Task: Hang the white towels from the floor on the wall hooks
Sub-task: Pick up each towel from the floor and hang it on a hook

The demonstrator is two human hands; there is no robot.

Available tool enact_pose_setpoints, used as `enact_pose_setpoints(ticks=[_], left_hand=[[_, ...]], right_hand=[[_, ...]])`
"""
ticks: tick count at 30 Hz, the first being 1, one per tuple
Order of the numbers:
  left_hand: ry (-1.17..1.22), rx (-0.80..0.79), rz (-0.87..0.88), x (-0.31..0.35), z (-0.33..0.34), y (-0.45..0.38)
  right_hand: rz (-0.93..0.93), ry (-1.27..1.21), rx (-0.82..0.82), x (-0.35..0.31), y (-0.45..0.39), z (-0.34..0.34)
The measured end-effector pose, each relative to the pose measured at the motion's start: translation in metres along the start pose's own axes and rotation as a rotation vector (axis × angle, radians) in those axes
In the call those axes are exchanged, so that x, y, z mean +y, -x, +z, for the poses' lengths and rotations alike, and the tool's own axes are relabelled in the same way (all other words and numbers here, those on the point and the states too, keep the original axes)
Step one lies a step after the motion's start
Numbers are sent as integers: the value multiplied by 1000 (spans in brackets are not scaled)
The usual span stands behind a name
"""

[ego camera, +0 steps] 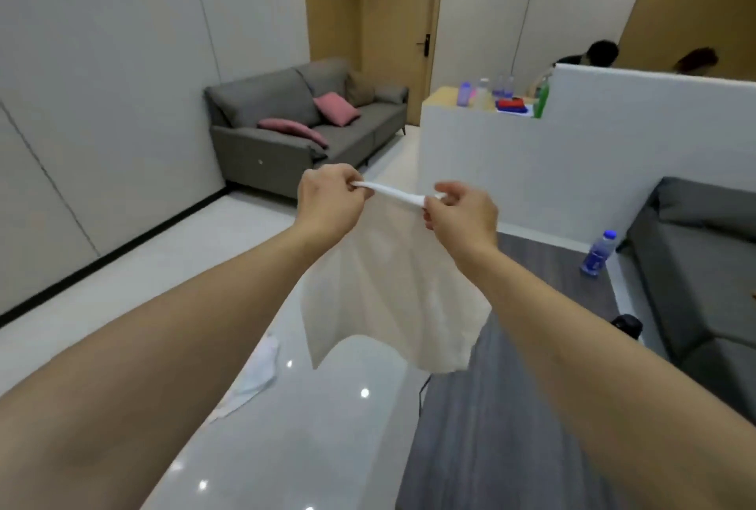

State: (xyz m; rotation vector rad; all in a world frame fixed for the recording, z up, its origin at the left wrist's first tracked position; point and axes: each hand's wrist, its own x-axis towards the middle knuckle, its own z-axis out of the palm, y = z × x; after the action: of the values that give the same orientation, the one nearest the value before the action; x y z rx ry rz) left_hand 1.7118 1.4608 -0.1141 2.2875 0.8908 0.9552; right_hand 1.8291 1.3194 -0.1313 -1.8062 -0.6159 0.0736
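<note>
Left hand and right hand pinch a white towel by its top edge. It hangs downward. Bottle label unreadable.

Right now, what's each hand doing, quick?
Left hand: closed, pinching the top edge of the white towel.
Right hand: closed, pinching the same edge.

The held towel is thin, soft white cloth, matt and slightly see-through where it hangs. A second white cloth towel lies crumpled on the floor, whose pale tiles are smooth and glossy, mirroring ceiling lights. The rug looks grey, matt and woven. The sofa is grey matt fabric; the door is smooth light wood. The bottle is clear plastic.
</note>
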Motion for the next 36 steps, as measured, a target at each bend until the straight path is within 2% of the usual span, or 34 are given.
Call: enact_pose_setpoints(ticks=[4, 10, 18, 24, 30, 36], left_hand=[[-125, 174, -16, -41, -104, -15], [-362, 357, -206, -120, -253, -13], [-649, 612, -480, -227, -436, 35], [-804, 795, -625, -287, -558, 87], [-994, 945, -794, -316, -661, 158], [-1119, 1049, -1025, -320, -732, 256]], right_hand=[[-313, 309, -152, -66, 12, 65], [-640, 411, -303, -168, 35, 182], [-911, 318, -583, -296, 108, 369], [-1051, 147, -740, -382, 192, 499], [-1178, -61, -949, -464, 298, 585], [-1309, -308, -1127, -517, 426, 634]])
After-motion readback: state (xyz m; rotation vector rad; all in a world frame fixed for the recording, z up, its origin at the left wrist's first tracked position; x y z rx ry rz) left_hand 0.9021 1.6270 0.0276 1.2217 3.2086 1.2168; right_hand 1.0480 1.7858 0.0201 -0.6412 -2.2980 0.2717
